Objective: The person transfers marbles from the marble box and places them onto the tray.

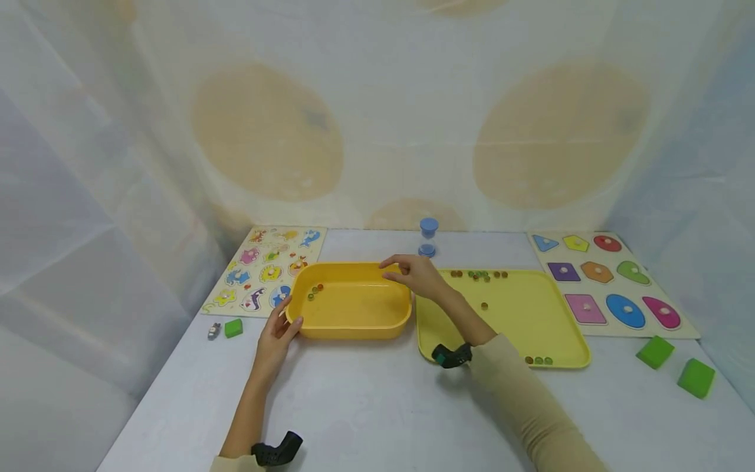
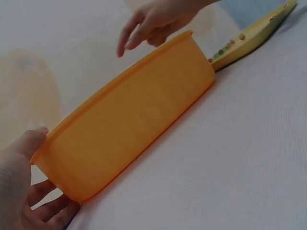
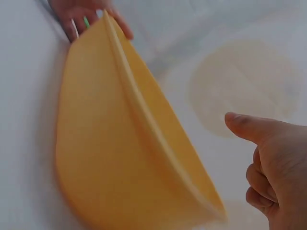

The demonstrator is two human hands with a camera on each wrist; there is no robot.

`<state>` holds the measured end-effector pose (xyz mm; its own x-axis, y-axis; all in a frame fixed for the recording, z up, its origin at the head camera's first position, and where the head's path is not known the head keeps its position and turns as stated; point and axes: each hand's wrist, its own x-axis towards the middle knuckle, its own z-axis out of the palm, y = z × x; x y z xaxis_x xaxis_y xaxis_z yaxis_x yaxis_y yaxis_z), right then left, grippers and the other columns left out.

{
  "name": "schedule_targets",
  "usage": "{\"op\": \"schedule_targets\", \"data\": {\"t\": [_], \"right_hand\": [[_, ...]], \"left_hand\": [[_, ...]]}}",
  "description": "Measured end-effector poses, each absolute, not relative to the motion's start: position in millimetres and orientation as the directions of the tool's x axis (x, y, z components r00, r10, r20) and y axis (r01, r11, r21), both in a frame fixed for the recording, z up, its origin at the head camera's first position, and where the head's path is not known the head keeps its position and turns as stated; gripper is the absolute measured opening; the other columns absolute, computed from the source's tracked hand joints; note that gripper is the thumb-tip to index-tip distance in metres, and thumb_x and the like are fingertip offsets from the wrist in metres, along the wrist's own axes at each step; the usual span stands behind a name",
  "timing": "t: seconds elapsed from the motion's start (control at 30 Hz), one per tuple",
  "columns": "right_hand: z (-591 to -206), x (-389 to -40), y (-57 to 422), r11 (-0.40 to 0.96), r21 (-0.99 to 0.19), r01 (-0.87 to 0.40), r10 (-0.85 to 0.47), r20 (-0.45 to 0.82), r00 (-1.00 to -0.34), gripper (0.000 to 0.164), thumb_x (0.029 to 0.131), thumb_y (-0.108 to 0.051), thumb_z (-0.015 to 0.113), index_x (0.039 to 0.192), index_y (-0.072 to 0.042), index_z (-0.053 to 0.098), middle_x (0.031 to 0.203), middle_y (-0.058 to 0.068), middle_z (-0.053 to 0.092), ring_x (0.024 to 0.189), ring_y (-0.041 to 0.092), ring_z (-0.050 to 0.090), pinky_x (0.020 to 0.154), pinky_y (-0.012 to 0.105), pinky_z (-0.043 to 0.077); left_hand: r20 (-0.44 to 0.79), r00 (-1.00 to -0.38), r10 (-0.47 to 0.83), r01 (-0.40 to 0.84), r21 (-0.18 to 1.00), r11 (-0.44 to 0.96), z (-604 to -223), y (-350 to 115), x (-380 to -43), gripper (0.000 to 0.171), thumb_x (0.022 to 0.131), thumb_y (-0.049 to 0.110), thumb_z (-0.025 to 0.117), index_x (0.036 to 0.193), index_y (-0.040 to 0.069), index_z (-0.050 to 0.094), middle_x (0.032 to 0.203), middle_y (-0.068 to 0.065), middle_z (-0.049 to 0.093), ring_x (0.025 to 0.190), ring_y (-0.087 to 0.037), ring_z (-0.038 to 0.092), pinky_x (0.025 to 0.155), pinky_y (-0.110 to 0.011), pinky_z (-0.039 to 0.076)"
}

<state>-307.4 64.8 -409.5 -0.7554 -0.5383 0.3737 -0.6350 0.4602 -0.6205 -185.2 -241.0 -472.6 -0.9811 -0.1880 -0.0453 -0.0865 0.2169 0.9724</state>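
A deep yellow-orange tub [image 1: 348,333] stands on the table, with a few small marbles [image 1: 310,297] near its left inner end. My left hand [image 1: 276,335] holds that end, thumb at the rim and fingers against the outside near the base in the left wrist view. Over the tub's right rim hovers my right hand [image 1: 415,275], its thumb and index finger apart and nothing visible between them. In the right wrist view its other fingers [image 3: 259,184] are bent. Next to the tub, a shallow yellow tray [image 1: 531,314] carries green and brown marbles [image 1: 476,275] along its far side.
An animal puzzle board [image 1: 236,295] lies behind left, a shape puzzle board [image 1: 596,295] at right. A blue sand timer [image 1: 427,237] stands at the back. Green blocks [image 1: 656,352] lie at front right; another green block [image 1: 233,328] and a small grey figure [image 1: 214,331] are at left.
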Motion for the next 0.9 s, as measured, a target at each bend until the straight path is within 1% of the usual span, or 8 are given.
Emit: {"op": "schedule_targets", "data": {"t": [0.17, 0.37, 0.5, 0.63, 0.73, 0.8, 0.87, 0.9], "right_hand": [[-410, -319, -1, 0.432, -0.632, -0.644, -0.584, 0.347, -0.733, 0.026, 0.084, -0.028, 0.061, 0.103, -0.011, 0.066, 0.05, -0.003, 0.03, 0.043, 0.011, 0.024, 0.042, 0.02, 0.021], [-425, -332, -51, 0.479, -0.634, -0.607, -0.62, 0.245, -0.745, 0.024, 0.086, -0.026, 0.059, 0.107, -0.015, 0.066, 0.05, -0.002, 0.032, 0.043, 0.01, 0.027, 0.041, 0.018, 0.024], [-436, -338, -67, 0.538, -0.622, -0.569, -0.611, 0.177, -0.771, 0.025, 0.086, -0.025, 0.06, 0.109, -0.019, 0.065, 0.053, -0.002, 0.036, 0.047, 0.01, 0.03, 0.043, 0.018, 0.024], [-444, -340, -75, 0.586, -0.617, -0.526, -0.593, 0.117, -0.797, 0.026, 0.085, -0.025, 0.061, 0.11, -0.022, 0.065, 0.066, -0.001, 0.051, 0.06, 0.012, 0.041, 0.051, 0.018, 0.028], [-449, -342, -77, 0.6, -0.592, -0.539, -0.61, 0.098, -0.786, 0.027, 0.085, -0.026, 0.061, 0.111, -0.021, 0.065, 0.077, 0.003, 0.059, 0.063, 0.014, 0.042, 0.052, 0.019, 0.029], [-452, -342, -78, 0.598, -0.569, -0.565, -0.634, 0.096, -0.767, 0.027, 0.084, -0.026, 0.062, 0.11, -0.02, 0.066, 0.083, 0.001, 0.063, 0.061, 0.014, 0.042, 0.051, 0.019, 0.029], [-453, -342, -79, 0.601, -0.527, -0.601, -0.661, 0.094, -0.744, 0.025, 0.084, -0.026, 0.062, 0.108, -0.019, 0.066, 0.086, 0.0, 0.065, 0.061, 0.014, 0.046, 0.053, 0.019, 0.034], [-453, -342, -80, 0.6, -0.517, -0.61, -0.67, 0.091, -0.737, 0.024, 0.084, -0.026, 0.062, 0.107, -0.019, 0.067, 0.091, -0.002, 0.066, 0.066, 0.012, 0.05, 0.057, 0.017, 0.039]], "left_hand": [[-0.039, -0.981, -0.189, -0.078, 0.976, 0.203, -472, -240, -185, 0.053, 0.087, 0.033, 0.057, 0.134, 0.041, 0.033, 0.145, 0.001, 0.027, 0.124, -0.023, 0.04, 0.094, -0.031, 0.043], [-0.04, -0.981, -0.19, -0.079, 0.977, 0.198, -473, -240, -186, 0.052, 0.088, 0.032, 0.056, 0.134, 0.041, 0.034, 0.145, 0.001, 0.027, 0.124, -0.024, 0.041, 0.095, -0.033, 0.042], [-0.041, -0.982, -0.185, -0.079, 0.976, 0.205, -473, -240, -186, 0.052, 0.088, 0.033, 0.056, 0.133, 0.042, 0.034, 0.146, 0.002, 0.026, 0.124, -0.025, 0.04, 0.097, -0.037, 0.041], [-0.038, -0.982, -0.186, -0.078, 0.975, 0.208, -472, -238, -187, 0.05, 0.087, 0.032, 0.057, 0.132, 0.043, 0.036, 0.145, 0.002, 0.028, 0.124, -0.025, 0.04, 0.098, -0.038, 0.04], [-0.039, -0.981, -0.192, -0.08, 0.975, 0.207, -471, -238, -187, 0.05, 0.087, 0.033, 0.057, 0.131, 0.044, 0.037, 0.145, 0.001, 0.028, 0.125, -0.026, 0.039, 0.099, -0.039, 0.039], [-0.039, -0.98, -0.193, -0.08, 0.975, 0.206, -471, -239, -187, 0.05, 0.087, 0.034, 0.057, 0.131, 0.043, 0.036, 0.145, 0.002, 0.027, 0.125, -0.026, 0.038, 0.099, -0.039, 0.038], [-0.038, -0.98, -0.196, -0.081, 0.974, 0.212, -471, -240, -187, 0.05, 0.087, 0.034, 0.057, 0.131, 0.043, 0.036, 0.145, 0.002, 0.027, 0.126, -0.027, 0.038, 0.099, -0.039, 0.038], [-0.034, -0.98, -0.197, -0.077, 0.973, 0.216, -471, -241, -186, 0.05, 0.087, 0.034, 0.057, 0.132, 0.042, 0.036, 0.145, 0.001, 0.027, 0.125, -0.027, 0.039, 0.099, -0.04, 0.039]]}}
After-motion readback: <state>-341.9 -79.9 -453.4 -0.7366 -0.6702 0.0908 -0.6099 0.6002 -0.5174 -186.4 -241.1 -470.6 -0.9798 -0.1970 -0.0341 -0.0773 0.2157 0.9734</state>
